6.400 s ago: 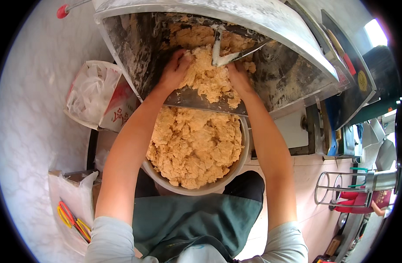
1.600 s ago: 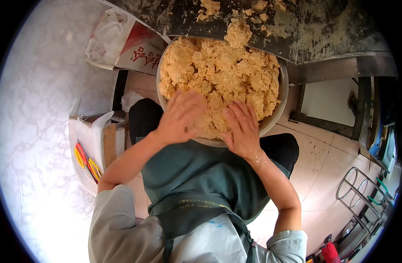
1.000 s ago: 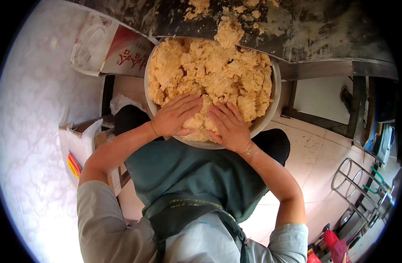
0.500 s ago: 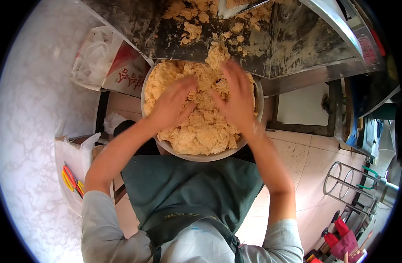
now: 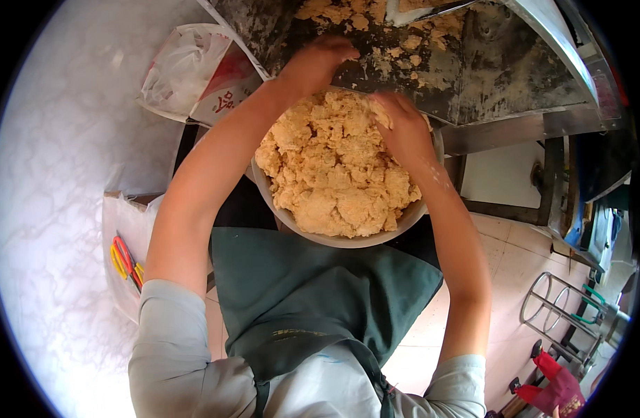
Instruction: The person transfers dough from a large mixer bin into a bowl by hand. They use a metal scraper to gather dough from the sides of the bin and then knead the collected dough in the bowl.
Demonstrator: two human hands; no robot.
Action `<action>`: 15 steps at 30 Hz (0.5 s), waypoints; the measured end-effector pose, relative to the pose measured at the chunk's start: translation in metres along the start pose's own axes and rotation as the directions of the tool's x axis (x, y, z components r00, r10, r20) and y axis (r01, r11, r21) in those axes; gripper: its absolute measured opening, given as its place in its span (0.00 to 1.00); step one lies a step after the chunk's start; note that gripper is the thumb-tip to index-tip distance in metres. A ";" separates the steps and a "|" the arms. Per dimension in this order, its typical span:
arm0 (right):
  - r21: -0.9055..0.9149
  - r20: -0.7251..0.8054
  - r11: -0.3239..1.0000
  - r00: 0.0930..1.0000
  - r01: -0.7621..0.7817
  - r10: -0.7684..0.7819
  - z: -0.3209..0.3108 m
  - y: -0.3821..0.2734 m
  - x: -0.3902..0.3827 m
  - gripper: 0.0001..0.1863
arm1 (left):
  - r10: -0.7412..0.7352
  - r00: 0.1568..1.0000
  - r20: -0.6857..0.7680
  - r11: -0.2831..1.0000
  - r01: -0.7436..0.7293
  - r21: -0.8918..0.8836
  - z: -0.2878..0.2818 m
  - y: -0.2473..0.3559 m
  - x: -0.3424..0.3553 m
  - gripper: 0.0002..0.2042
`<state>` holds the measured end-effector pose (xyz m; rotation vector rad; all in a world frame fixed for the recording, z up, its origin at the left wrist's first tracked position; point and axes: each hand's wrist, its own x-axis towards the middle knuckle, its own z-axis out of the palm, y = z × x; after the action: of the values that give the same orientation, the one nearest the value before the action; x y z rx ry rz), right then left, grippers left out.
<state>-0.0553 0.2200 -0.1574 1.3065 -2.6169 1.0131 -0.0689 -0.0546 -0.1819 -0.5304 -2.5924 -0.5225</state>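
A large round metal bowl (image 5: pixel 344 242) heaped with crumbly yellow dough (image 5: pixel 341 167) stands in front of my green apron (image 5: pixel 313 279). My left hand (image 5: pixel 323 59) reaches past the bowl's far rim into a dark metal trough (image 5: pixel 466 63). Its fingers stretch out to the right over the trough's floor, holding nothing that I can make out. At the far right of the bowl, my right hand (image 5: pixel 405 129) is closed around a lump of dough (image 5: pixel 381 113), its fingers partly hidden. Crumbs of dough (image 5: pixel 412 43) stick to the trough's floor.
A white metal blade (image 5: pixel 407 14) sits at the trough's far end. On the left stand a carton with a clear plastic bag (image 5: pixel 187 66) and red-and-yellow-handled scissors (image 5: pixel 127 261). A metal rack (image 5: pixel 560 303) is on the right, with a person in red (image 5: pixel 557 390) below it.
My left hand has moved from over the dough into the trough. My right hand has closed on a dough lump. The dough clump at the trough's edge is gone from there, and the view has shifted.
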 end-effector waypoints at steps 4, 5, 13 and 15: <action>0.296 -0.014 0.944 0.988 -0.145 0.156 0.011 -0.008 -0.037 0.21 | -0.234 0.971 -0.039 0.937 0.215 -0.276 -0.034 0.081 -0.052 0.21; 0.292 0.029 0.938 0.982 -0.187 0.186 0.013 -0.012 -0.045 0.20 | -0.249 0.967 -0.056 0.936 0.225 -0.271 -0.039 0.097 -0.076 0.21; 0.393 0.288 0.892 0.951 -0.222 0.111 0.051 -0.056 -0.051 0.22 | -0.651 0.756 0.068 0.732 0.649 -0.207 -0.057 0.175 -0.202 0.22; 0.414 0.284 0.898 0.959 -0.148 0.028 0.072 -0.060 -0.048 0.24 | -0.656 0.755 0.000 0.746 0.649 -0.152 -0.050 0.175 -0.211 0.23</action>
<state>0.0362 0.1862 -0.1968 1.5145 -2.7714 1.6144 0.2000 0.0149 -0.1960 0.3952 -2.6505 -0.9343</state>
